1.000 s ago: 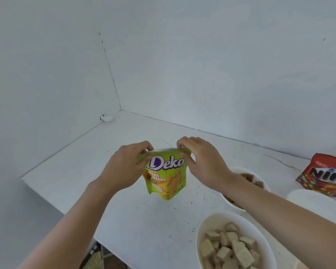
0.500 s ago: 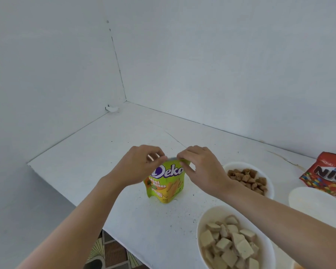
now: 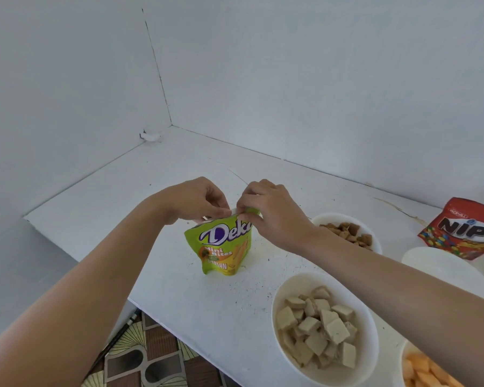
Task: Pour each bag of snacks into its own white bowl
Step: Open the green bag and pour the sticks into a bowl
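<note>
Head cam, only view I've got. Compared to a second ago the green Deka bag has come down from mid-air and now stands upright on the worktop, or near enough. My two grips have closed in on each other along its top edge. Left grip pinches the top seam and right grip pinches it right beside, fingertips almost touching. So I reckon I'm set to tear it open, and nothing's poured from this one yet.

Containers:
- Just past my right wrist there's a white bowl of brown nuggets.
- Nearer me than the right grip is a bowl of pale wafer squares.
- Down by my right elbow is a bowl with orange pieces.
- Out beyond the right forearm sits another white bowl. I can't see inside it, but it's probably the Deka's.

The red Nips bag lies behind that one, no idea if it's opened.
</note>
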`<state>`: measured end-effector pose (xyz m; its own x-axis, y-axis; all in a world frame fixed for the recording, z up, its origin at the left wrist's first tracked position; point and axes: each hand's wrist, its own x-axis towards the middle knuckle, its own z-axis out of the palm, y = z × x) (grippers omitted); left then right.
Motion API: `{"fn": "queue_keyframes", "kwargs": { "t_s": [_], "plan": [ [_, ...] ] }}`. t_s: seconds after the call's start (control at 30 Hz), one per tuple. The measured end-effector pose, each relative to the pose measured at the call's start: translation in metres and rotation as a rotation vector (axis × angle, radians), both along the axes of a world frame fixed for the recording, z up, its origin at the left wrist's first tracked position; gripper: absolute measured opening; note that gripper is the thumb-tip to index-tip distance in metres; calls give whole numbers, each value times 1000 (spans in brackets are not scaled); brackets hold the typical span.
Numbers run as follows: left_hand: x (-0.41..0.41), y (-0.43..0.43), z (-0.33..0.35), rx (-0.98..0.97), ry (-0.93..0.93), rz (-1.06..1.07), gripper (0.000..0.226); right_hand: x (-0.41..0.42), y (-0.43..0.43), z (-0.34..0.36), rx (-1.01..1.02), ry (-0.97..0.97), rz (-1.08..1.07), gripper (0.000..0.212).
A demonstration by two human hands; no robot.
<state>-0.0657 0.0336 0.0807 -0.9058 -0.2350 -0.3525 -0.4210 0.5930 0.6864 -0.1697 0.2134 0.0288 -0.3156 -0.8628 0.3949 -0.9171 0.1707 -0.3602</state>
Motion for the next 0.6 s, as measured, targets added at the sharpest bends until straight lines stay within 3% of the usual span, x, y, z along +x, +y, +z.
{"fn": "queue_keyframes", "kwargs": {
  "t_s": [0.23, 0.43, 0.6],
  "plan": [
    [2, 3, -9, -44, 64, -13, 14, -3, 1, -5, -125, 261, 60, 11],
    [10, 11, -19, -137, 137, 40, 17, -6, 2, -9, -105, 229, 105, 18],
    [15, 15, -21, -78, 130, 65, 17, -7, 5, -9, -111, 226, 128, 14]
  ]
}}
